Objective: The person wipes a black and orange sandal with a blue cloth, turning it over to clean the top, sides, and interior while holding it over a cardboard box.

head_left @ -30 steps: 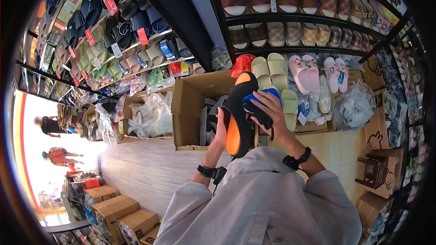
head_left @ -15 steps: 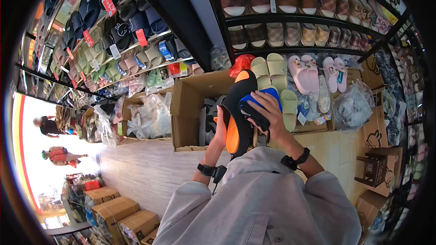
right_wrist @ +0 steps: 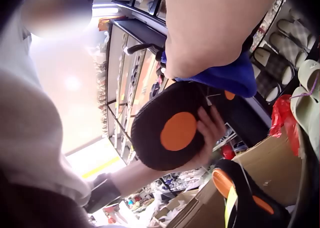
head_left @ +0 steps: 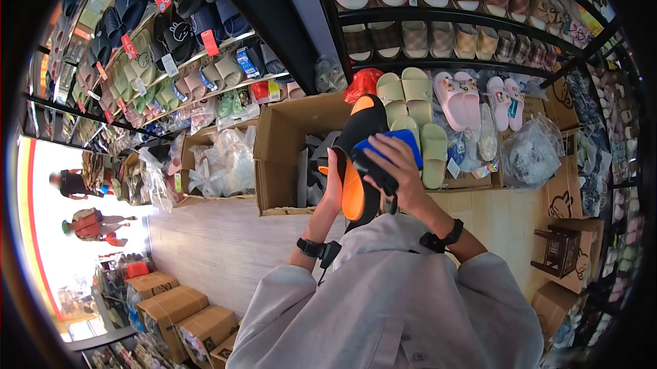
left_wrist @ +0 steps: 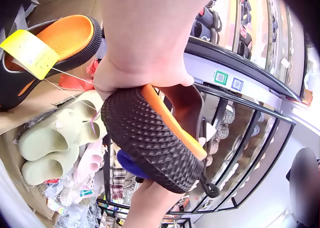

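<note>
A black slipper with orange patches is held upright by my left hand, whose fingers wrap its edge. My right hand grips a blue and black brush-like item against the slipper's side. In the left wrist view the textured black sole edge lies under my left hand, with a bit of blue behind it. From the right wrist, the sole's orange oval faces the camera, and the blue item is under my right hand. A second black and orange slipper has a yellow tag.
An open cardboard box stands beyond my left hand. Green slippers, pink slippers and a plastic bag lie to the right. Shelves of footwear rise behind, more boxes stand at lower left, and two people are in the bright doorway.
My right hand and the blue item have shifted slightly left and down across the slipper. The head view has tilted a little, and the people in the doorway have moved.
</note>
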`<state>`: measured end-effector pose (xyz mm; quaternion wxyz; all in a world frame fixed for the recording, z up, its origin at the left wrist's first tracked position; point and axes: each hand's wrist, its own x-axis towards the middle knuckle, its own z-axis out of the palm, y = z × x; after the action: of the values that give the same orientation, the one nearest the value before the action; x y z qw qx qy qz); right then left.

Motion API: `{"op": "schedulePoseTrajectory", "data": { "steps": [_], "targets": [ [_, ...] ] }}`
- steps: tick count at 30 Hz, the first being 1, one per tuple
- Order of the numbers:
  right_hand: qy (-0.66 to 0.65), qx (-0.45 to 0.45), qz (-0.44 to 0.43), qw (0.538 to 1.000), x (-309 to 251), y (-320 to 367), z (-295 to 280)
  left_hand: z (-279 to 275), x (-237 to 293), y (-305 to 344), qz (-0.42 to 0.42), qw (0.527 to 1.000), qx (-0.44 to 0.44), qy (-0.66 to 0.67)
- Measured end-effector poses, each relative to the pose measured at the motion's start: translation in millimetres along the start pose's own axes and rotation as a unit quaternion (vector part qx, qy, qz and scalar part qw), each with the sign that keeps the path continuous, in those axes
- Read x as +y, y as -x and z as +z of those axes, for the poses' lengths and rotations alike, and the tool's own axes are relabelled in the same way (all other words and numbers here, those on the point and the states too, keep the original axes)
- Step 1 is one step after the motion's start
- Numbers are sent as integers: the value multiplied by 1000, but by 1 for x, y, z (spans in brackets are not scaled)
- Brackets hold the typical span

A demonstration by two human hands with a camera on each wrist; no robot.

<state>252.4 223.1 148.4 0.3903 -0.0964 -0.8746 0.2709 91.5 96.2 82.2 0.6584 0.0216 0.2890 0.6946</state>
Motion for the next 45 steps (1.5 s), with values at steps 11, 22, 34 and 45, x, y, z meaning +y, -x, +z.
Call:
{"op": "schedulePoseTrajectory", "data": {
  "steps": [11,22,34,45],
  "targets": [
    [-33,-4,11,999,12,7,0,-6,-8,-5,31,995,48,-78],
    [-1,-32,-72,997,11,2,-10,-20,-7,-16,11,976,-218,10],
    [31,-29,-75,996,-3,-1,-15,-35,-30,-18,90,983,37,-155],
    [54,103,54,992,11,-22,-16,3,-7,-15,213,946,-43,-241]
  ]
}}
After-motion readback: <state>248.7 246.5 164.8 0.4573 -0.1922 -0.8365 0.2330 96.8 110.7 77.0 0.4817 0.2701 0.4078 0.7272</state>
